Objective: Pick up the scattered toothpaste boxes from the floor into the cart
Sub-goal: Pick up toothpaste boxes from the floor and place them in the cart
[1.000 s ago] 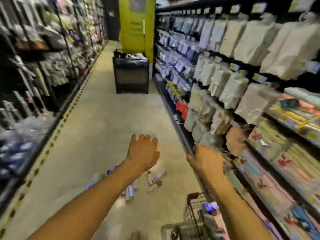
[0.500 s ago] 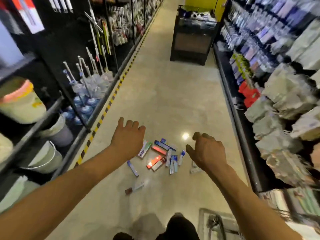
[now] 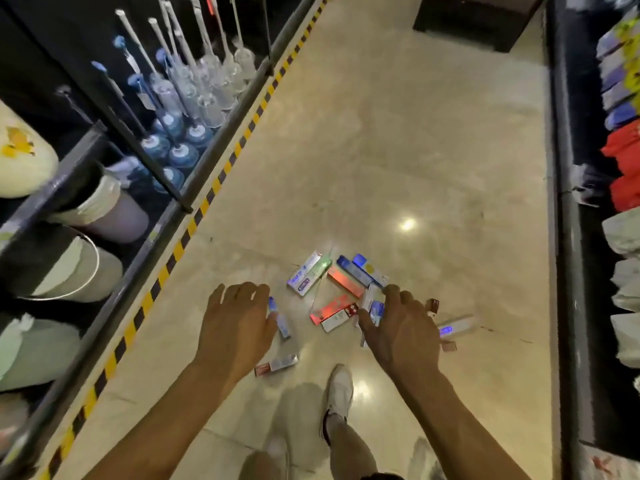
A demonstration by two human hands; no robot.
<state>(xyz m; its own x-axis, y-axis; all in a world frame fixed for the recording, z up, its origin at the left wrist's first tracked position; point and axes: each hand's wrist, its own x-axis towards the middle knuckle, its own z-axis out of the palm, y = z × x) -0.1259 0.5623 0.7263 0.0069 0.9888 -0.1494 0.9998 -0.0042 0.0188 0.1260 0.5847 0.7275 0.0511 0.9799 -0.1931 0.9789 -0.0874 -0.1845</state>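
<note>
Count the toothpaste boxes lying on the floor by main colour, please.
Red boxes: 2
Blue boxes: 4
White or silver boxes: 4
Green box: 1
Total: 11 clearly visible; the right hand may hide more.

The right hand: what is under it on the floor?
Under the right hand a blue-white box shows beside the thumb, and a white box sticks out to its right. Anything else beneath the palm is covered.

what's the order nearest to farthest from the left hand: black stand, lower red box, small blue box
1. small blue box, just right of the left hand
2. lower red box, further right
3. black stand, far ahead, top right
</note>
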